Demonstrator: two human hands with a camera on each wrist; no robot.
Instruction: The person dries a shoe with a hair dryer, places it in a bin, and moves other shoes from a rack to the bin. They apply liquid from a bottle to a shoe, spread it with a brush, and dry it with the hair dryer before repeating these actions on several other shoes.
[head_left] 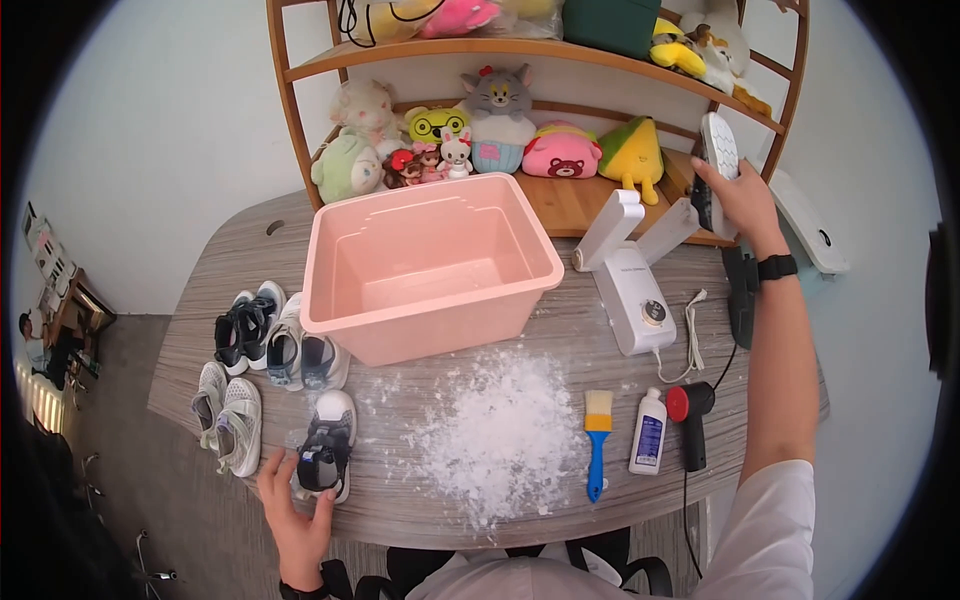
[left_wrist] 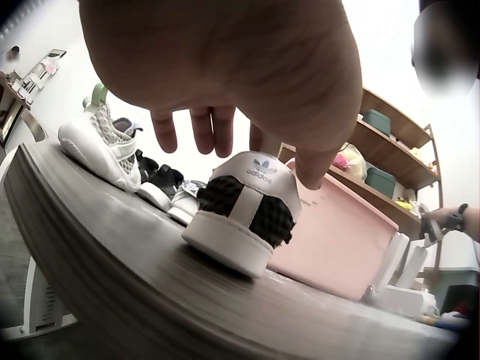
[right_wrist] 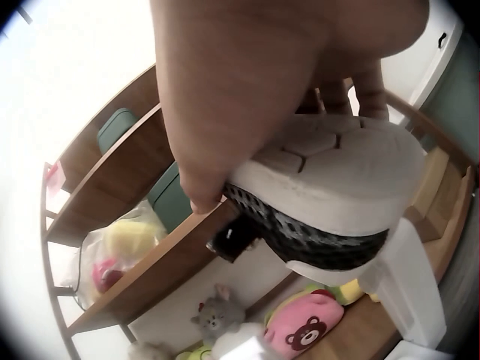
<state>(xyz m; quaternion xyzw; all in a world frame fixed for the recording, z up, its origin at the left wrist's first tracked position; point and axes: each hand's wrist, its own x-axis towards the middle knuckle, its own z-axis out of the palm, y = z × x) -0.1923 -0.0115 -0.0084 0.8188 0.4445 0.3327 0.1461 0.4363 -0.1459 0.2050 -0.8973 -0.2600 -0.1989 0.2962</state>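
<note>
My right hand [head_left: 745, 205] grips a black-and-white sneaker [head_left: 719, 160] raised at the back right, its patterned white sole showing. In the right wrist view, that sneaker [right_wrist: 322, 202] is sole-up, a dark strap hanging from it, beside a white upright arm [right_wrist: 409, 285] of the shoe dryer [head_left: 632, 290]. At the front left, my left hand [head_left: 295, 520] is at the heel of a matching sneaker [head_left: 328, 440] standing on the table. Its fingers are loosely spread to one side, with the thumb right at the heel. The left wrist view shows the white heel tab [left_wrist: 259, 176] beneath the palm.
Several other shoes [head_left: 240, 425] stand at the table's left. A pink bin [head_left: 430, 335] sits mid-back before a shelf [head_left: 560, 205] of plush toys. White powder [head_left: 500, 435] covers the front middle, near a blue brush [head_left: 597, 450], a white bottle [head_left: 648, 432] and a black-and-red hair dryer [head_left: 692, 420].
</note>
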